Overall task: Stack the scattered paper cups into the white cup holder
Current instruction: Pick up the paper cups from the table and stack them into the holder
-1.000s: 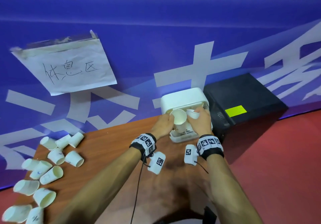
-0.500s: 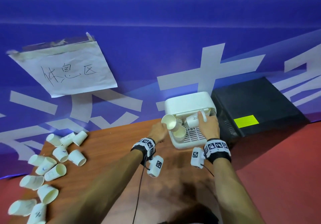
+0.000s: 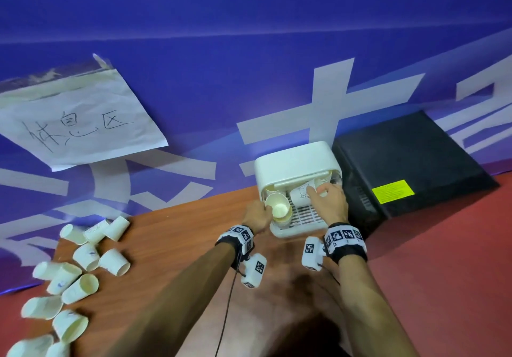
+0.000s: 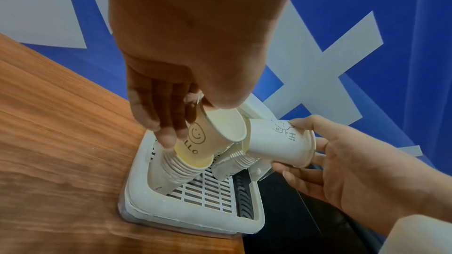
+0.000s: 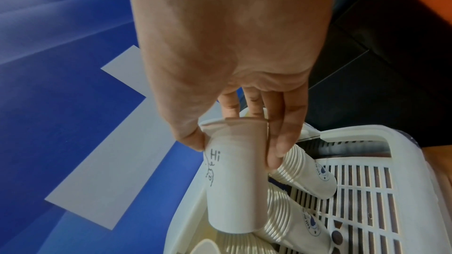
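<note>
The white cup holder (image 3: 293,162) stands at the table's far right corner, with stacks of paper cups (image 5: 300,165) leaning on its slotted floor (image 4: 210,192). My left hand (image 3: 263,212) grips a cup with a smiley (image 4: 208,134) by its rim, its base sunk into the left stack (image 4: 168,171). Beside it, my right hand (image 3: 318,193) pinches a cup marked "Hi" (image 5: 234,181) between thumb and fingers, tilted base first over the middle stack. Several loose cups (image 3: 83,273) lie scattered at the table's left end.
A black box (image 3: 410,162) stands right beside the holder, past the edge of the wooden table (image 3: 180,232). A blue banner with a taped paper sign (image 3: 77,124) rises directly behind. Red floor lies to the right.
My left hand has lowered its cup down into the left stack. My right hand has carried its cup a little further in under the holder's lid.
</note>
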Motion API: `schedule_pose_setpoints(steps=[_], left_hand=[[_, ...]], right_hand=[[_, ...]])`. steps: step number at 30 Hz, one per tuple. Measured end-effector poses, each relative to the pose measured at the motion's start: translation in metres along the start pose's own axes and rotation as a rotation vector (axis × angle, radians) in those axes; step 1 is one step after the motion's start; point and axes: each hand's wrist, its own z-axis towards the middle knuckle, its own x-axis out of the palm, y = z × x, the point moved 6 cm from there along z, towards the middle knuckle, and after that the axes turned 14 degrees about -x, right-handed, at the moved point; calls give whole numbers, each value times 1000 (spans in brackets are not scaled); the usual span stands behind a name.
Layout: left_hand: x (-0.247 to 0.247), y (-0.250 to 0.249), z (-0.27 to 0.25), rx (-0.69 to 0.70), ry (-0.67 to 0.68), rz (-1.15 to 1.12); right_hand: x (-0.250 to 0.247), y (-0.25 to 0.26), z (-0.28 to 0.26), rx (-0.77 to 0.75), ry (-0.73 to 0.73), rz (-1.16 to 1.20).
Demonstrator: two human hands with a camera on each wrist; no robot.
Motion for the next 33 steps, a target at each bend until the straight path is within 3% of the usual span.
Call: schedule_pose_setpoints(steps=[12,19,25,28,33], left_hand=[[26,18,18,-49,87,69],[26,20,21,-79,131,9],[23,23,23,-46,10,-7],[13,13,13,43,-76,-81],[11,12,7,105,-78,-93]], right_hand=[[13,-11,7,-51,77,136],[50,7,-2,-146,227,-5],[71,7,-6,-200,344,-154],[72,7,-5,-218,373,-183],[77,9,-7,-257,406,-275]])
